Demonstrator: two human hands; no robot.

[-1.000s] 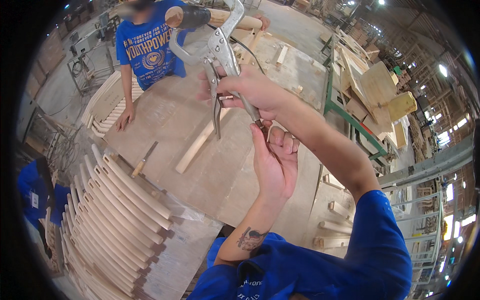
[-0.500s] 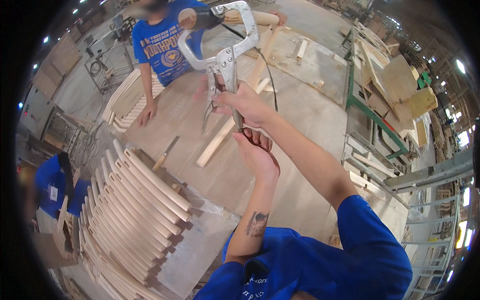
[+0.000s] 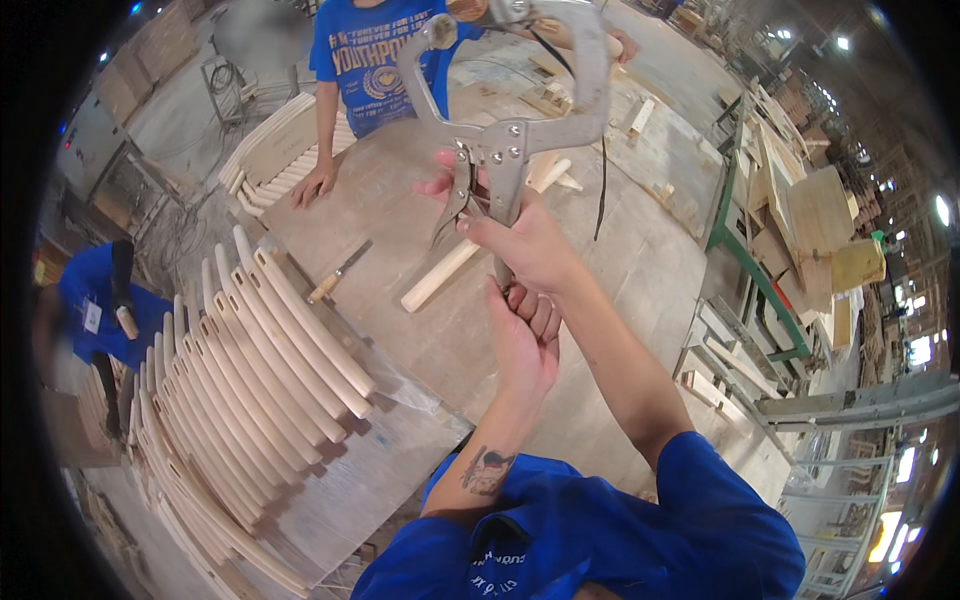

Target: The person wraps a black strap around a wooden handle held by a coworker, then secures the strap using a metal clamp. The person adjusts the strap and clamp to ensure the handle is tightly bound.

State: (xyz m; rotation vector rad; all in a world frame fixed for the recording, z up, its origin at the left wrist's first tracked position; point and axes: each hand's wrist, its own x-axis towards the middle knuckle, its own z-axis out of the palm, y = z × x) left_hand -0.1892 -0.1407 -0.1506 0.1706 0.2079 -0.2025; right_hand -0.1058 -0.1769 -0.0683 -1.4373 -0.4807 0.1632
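Note:
A silver locking C-clamp is raised in front of me, its wide jaws pointing away and reaching the top edge of the picture. My right hand wraps round its handles, with fingertips showing past the lever. Just below, my left hand is closed round the tail end of the same clamp, at the adjusting screw. Beyond the jaws lies a pale wooden piece, and a bare wooden bar rests on the table under the clamp. Whether the jaws touch any wood I cannot tell.
A chisel-like tool lies on the table left of the bar. Curved slotted wooden parts are stacked at the left. Across the table stands a co-worker, one hand on the tabletop; another person is far left. A green frame stands right.
The clamp and both my hands have shifted slightly right in the picture, and the jaws now sit higher. My view has turned a little. Both hands keep their hold.

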